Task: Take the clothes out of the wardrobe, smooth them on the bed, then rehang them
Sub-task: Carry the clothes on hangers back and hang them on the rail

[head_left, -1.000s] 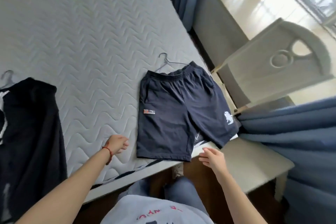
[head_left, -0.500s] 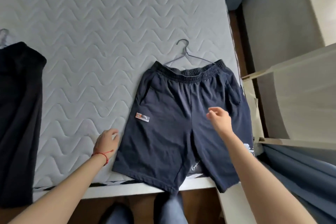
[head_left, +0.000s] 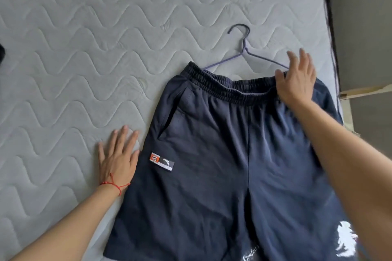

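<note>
shorts: dark navy cotton shorts with elastic waistband [head_left: 222,154] lie flat, front up, on the grey wave-quilted mattress [head_left: 84,48]; leg hems reach the near edge, waistband points away from the person.
hanger: thin purple-grey wire hanger [head_left: 244,48] lies on the mattress just beyond the waistband, lower bar tucked inside the shorts, hook free.
right hand: right hand [head_left: 297,82] flat, fingers spread, palm on the right end of the waistband, fingertips over the hanger's right arm; no pinch visible.
left hand: left hand [head_left: 118,159] flat, fingers straight and slightly apart, pressed on the mattress just beside the shorts' left edge; thumb side touching or nearly touching the fabric, cannot tell which. Red string bracelet [head_left: 114,185] on the wrist.
change: half a second ago the right hand hung in the air over the middle of the shorts with loosely curled fingers; now it is down on the waistband. Left hand went from curled beside the lower hem to flat, further up. The view has come in closer over the shorts.
meaning: likely the smoothing step is starting on this garment, from the waistband; rehanging not yet done.
other: dark garment corner [head_left: 1,53] at the far left edge.
</note>
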`<state>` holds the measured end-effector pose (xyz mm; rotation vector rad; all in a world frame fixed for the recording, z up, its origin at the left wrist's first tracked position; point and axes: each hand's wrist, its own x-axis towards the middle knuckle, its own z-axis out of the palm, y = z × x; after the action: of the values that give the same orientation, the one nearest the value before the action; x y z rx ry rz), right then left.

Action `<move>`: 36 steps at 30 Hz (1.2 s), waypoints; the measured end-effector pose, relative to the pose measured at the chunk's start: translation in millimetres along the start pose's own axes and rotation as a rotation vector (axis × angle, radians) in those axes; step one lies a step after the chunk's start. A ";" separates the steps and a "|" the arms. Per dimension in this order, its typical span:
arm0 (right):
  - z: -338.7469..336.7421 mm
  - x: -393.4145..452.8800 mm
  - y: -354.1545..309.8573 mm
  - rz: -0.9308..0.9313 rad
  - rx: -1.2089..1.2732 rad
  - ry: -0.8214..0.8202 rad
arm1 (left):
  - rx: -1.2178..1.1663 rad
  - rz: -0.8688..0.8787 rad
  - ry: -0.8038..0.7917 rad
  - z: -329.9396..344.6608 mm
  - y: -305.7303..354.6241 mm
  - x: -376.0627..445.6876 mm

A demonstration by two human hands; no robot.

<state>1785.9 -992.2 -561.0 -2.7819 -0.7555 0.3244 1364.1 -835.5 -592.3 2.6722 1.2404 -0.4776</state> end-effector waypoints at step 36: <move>21.2 -65.1 -221.1 -0.536 0.038 0.333 | -0.397 0.045 0.327 -8.4 -127.2 6.3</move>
<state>1622.4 -837.1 -508.1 -2.3796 -1.3248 -0.2151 1272.4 -746.7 -587.7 2.4833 1.1951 0.2062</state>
